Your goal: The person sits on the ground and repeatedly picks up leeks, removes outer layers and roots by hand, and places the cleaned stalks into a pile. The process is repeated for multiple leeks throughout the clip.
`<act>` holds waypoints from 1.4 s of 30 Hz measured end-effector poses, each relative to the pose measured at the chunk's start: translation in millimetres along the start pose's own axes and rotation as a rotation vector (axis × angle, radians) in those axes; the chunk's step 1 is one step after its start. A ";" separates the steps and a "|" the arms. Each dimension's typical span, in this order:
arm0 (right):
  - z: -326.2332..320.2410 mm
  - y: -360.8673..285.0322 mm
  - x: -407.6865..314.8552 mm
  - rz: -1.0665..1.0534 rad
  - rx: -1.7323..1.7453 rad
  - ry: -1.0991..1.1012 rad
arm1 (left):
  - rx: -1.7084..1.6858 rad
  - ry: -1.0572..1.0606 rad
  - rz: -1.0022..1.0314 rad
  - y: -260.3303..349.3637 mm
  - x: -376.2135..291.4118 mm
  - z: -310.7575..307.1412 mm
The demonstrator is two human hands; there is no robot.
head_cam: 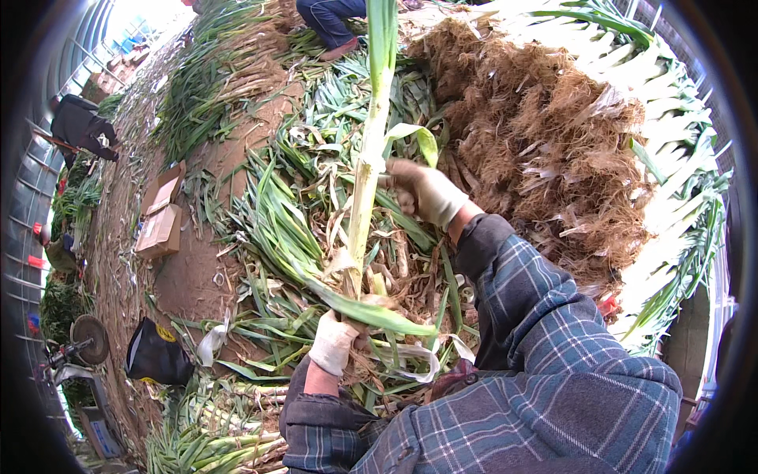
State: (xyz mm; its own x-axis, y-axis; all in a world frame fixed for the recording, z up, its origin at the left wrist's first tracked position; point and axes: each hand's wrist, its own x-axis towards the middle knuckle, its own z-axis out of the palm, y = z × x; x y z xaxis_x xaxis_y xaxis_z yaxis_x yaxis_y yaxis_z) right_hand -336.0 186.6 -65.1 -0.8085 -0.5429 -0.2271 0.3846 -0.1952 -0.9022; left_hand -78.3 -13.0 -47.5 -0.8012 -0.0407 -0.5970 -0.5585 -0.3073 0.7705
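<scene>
A large leek or green onion [371,151] stands nearly upright before me, its green top passing out at the upper edge. My left hand [333,345], in a pale work glove with bare fingertips, grips it low down near the root end. A long green leaf [370,313] lies across just above that hand. My right hand [427,192], gloved alike and blurred, is beside the middle of the stalk with its fingers curled. Whether it holds anything cannot be made out. Just above it a loose yellow-green leaf [421,139] bends away from the stalk.
Stripped leaves [284,219] cover the ground under my hands. At right rises a stack of leeks with brown roots [533,148] facing me. An opened cardboard box [160,228] and a black bag [157,354] are at left. Other people [334,23] work at the top and far left.
</scene>
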 end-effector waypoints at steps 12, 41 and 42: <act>27.0 -24.0 -19.1 -0.364 -0.524 0.095 | 0.353 0.322 0.115 -11.6 16.5 -6.2; 86.5 23.2 -50.3 0.194 -1.224 -1.111 | 0.175 0.419 0.294 -7.3 26.4 -11.0; 85.7 28.1 -49.7 0.405 -1.270 -1.232 | 0.150 0.424 0.173 -6.1 22.5 -13.2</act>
State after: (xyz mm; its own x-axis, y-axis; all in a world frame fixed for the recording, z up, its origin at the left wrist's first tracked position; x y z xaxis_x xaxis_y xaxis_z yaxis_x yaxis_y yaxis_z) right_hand -246.8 138.2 -47.7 0.2213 -0.7356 -0.6402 -0.5608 0.4411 -0.7007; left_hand -90.0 -24.7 -68.6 -0.7441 -0.4733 -0.4716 -0.4747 -0.1222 0.8716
